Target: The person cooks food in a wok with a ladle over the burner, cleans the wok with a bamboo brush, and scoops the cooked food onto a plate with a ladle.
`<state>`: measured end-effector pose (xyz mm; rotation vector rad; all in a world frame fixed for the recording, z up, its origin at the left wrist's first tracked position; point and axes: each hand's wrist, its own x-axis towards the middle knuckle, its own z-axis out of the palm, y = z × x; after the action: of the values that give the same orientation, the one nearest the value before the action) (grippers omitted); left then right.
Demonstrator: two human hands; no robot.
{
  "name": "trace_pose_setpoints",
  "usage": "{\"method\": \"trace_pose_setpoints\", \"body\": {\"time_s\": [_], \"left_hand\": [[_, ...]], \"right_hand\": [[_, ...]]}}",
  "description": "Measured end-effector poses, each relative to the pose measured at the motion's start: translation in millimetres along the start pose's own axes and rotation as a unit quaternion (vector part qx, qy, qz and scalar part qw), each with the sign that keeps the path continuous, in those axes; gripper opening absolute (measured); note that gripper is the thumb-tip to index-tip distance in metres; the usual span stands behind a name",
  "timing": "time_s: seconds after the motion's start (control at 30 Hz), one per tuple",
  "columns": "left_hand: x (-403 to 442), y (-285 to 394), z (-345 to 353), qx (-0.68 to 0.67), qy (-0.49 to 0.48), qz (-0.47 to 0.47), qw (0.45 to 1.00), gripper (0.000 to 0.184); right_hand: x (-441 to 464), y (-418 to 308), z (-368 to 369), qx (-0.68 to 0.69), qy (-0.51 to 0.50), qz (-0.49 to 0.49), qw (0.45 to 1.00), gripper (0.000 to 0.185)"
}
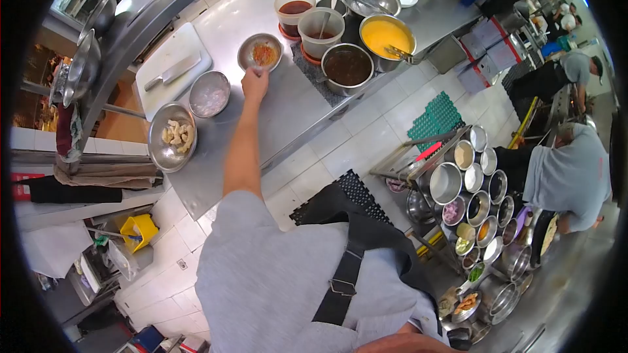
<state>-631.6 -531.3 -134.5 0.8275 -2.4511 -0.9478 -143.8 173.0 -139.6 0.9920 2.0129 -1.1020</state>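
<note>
My left hand [255, 85] is closed on the near rim of a small metal bowl [246, 55], which has some orange-red food [264, 54] in it. Beside it on the steel counter stands another metal bowl [209, 94] with something pale inside. Further left is a larger metal bowl [157, 144] holding pale chunks [178, 134]. Behind them, a cleaver [176, 70] lies on a white cutting board [196, 38]. My right hand is not in view.
Plastic tubs [294, 1] of sauce, a pot of dark liquid [347, 67] and a pot of yellow liquid [387, 34] stand to the right. A rack of ingredient containers [446, 183] is at far right, where a person in grey [568, 170] bends over.
</note>
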Motion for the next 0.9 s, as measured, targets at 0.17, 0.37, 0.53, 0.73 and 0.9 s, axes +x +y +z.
{"method": "trace_pose_setpoints", "body": {"time_s": [0.17,0.37,0.53,0.73,0.9], "left_hand": [[-13,-42,-14,-0.045,0.072,-0.040,0.996,0.029],[-8,-24,-24,-0.134,0.131,-0.067,0.980,0.044],[-33,34,-72,-0.264,0.072,-0.143,0.951,0.047],[-140,154,-92,-0.197,-0.186,0.051,0.961,0.047],[-342,297,-58,-0.212,-0.475,0.134,0.844,0.038]], "right_hand": [[12,3,13,0.016,0.007,-0.013,1.000,0.027],[27,11,28,0.023,0.021,-0.029,0.999,0.030],[7,-17,16,0.078,0.053,-0.030,0.995,0.034],[-35,-64,-6,0.226,-0.011,-0.187,0.956,0.045],[-89,-83,-55,0.295,-0.020,-0.321,0.900,0.056]]}}
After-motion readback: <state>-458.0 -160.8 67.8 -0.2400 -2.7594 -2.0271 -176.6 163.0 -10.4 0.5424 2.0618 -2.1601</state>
